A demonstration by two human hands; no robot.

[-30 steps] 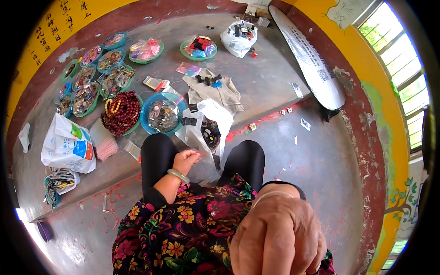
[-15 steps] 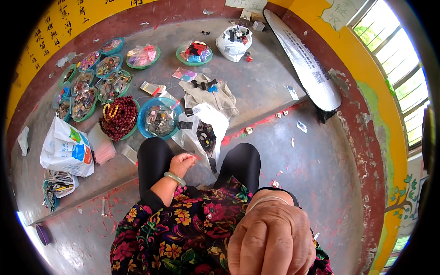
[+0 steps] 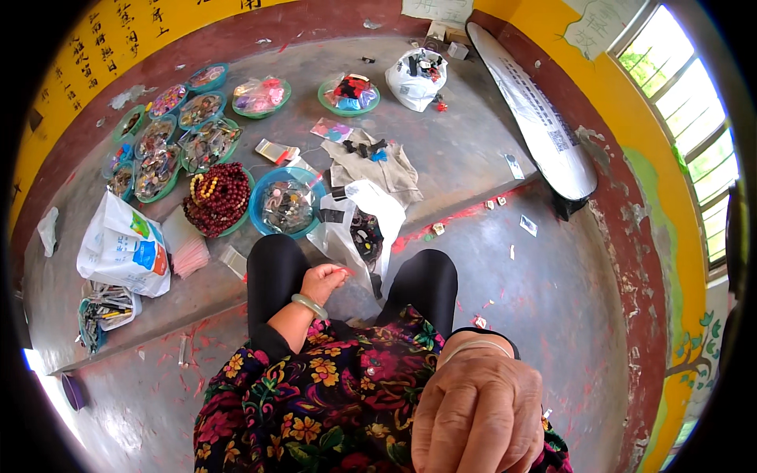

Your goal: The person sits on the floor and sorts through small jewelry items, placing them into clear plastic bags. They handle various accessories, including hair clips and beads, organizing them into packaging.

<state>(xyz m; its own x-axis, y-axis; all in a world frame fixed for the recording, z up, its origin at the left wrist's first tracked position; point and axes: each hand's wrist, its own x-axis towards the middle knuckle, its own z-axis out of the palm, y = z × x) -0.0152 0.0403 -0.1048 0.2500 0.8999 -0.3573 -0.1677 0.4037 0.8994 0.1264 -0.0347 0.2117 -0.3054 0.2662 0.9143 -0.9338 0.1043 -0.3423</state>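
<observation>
**Sorting small pieces, barely begun**

Left hand [image 3: 322, 281] pinching a tiny piece, fingertips together, just short of the open white bag [image 3: 359, 229]. Right hand [image 3: 477, 414] raised close, fingers curled; contents impossible to tell. Beyond the fingertips, bead-filled bowls [image 3: 285, 203] waiting.

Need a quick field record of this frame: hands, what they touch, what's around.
left hand: jade-green bangle on wrist, fingers pinching a small item, too small to identify
right hand: raised near camera, loosely curled, contents not visible
nearest thing: white plastic bag, open, between the knees
nearby: blue bowl, red bead pile
surface: concrete step
</observation>
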